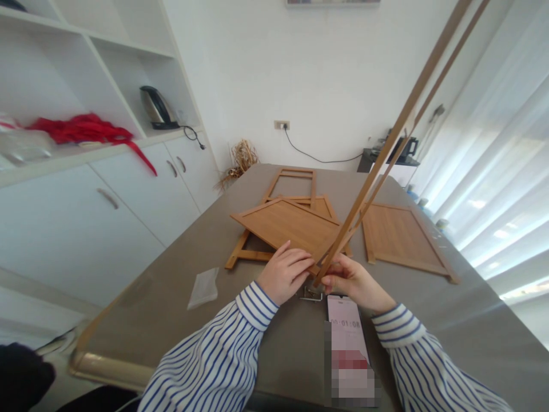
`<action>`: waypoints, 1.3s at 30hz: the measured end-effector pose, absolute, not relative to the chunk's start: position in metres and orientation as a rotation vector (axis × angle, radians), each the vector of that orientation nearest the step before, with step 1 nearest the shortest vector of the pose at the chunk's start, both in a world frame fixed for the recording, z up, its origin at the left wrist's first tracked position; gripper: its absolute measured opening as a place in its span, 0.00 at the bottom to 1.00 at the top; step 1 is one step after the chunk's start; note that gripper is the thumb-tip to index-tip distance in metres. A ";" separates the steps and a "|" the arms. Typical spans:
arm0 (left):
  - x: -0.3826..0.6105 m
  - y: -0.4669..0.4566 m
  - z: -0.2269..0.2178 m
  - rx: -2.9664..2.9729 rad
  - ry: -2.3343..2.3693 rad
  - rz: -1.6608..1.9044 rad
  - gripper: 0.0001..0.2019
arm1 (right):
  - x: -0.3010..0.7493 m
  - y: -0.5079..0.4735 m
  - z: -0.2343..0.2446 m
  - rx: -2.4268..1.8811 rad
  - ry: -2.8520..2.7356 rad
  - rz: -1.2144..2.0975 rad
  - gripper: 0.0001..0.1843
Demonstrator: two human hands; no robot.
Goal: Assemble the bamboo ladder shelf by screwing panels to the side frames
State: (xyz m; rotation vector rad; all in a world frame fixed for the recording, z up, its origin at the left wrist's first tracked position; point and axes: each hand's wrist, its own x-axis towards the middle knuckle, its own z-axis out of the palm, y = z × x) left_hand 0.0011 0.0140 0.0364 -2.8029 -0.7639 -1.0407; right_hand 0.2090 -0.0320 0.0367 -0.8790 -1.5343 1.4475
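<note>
My left hand (288, 271) is closed over the near corner of a brown wooden panel (291, 224), its thumb out of sight. My right hand (354, 281) pinches the lower end of a long, narrow wooden frame (377, 169), which tilts up and to the right out of view. The frame's low end meets the panel's corner between my hands; whether they are joined I cannot tell. Just below that corner lies a small clear tray or packet (312, 294) with tiny parts, too small to name. A phone (346, 326) showing a timer lies below my right hand.
Under the held panel lie other wooden frame pieces (254, 255). Another wooden panel (405, 236) rests on the grey table (158, 326) at the right. A clear plastic bag (204, 288) lies at the left. White shelves with a kettle (158, 107) stand left, a curtain (493, 189) hangs right.
</note>
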 end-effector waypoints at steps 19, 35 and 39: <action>0.016 0.009 0.040 -3.241 -1.058 -1.630 0.21 | 0.206 -0.018 0.024 -0.957 -1.731 1.316 0.14; 0.033 0.015 0.044 -3.203 -1.280 -1.738 0.13 | 0.195 -0.014 0.028 -1.117 -1.906 1.078 0.14; 0.034 0.017 0.041 -3.231 -1.302 -1.923 0.13 | 0.193 -0.016 0.033 -1.168 -1.957 0.995 0.11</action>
